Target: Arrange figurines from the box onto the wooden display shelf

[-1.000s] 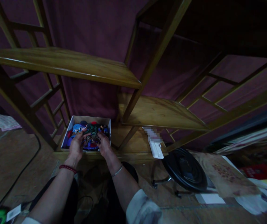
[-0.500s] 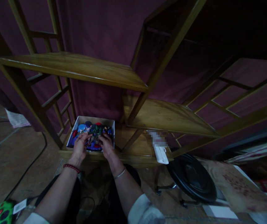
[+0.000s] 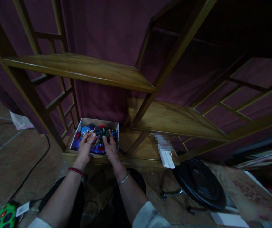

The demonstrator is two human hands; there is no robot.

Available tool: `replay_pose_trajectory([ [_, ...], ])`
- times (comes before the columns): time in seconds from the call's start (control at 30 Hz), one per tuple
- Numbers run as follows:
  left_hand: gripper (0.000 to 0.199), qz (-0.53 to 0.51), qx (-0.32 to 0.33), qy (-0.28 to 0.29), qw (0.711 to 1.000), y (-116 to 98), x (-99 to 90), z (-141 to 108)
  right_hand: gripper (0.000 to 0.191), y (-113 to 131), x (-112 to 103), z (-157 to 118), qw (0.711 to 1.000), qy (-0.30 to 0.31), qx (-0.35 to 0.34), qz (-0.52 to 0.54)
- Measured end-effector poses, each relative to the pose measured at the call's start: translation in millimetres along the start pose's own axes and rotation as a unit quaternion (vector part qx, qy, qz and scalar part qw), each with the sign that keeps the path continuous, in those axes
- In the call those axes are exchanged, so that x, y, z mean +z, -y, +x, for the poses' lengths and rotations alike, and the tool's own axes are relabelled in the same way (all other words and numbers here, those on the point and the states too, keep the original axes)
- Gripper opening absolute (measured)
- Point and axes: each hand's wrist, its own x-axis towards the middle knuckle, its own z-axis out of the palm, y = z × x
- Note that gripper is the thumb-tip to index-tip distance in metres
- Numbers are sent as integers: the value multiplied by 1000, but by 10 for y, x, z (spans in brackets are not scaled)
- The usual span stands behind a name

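Observation:
A shallow white box (image 3: 117,136) stands on the low wooden shelf, filled with small colourful bundles that look like cloth: blue, red, dark and patterned. Over its left half is my left hand (image 3: 85,148), thumb and fingertips pinched together; what lies between them is too small to make out. My right hand (image 3: 110,148) reaches into the right half, its fingers closed on a dark green patterned bundle (image 3: 104,131). A light blue round piece (image 3: 85,129) rests near the box's back left corner. The contents under my palms are hidden.
Wooden shelf boards (image 3: 79,68) and slanting posts frame the space above and around the box. To the right lies a white object (image 3: 166,160), partly blurred out. A black round stool (image 3: 199,185) is at right, a green device (image 3: 4,217) at lower left, with a cable on the floor.
My left hand has lifted slightly, its fingers drawn together in a pinch. The right hand has shifted onto the dark green bundle, which sits a little higher. The view has moved slightly.

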Motion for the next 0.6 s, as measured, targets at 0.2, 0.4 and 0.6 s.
replay_pose_trajectory([
  [0.2,39,41,1,52,998,0,-2,-23,43,34,-23,-6,997,-27,-6,-69],
  [0.4,49,51,-11,67,996,59,-8,-3,44,136,-34,-41,988,-8,-22,-155],
  [0.6,48,16,-50,82,995,59,0,6,42,131,-28,-45,978,16,-48,-201],
])
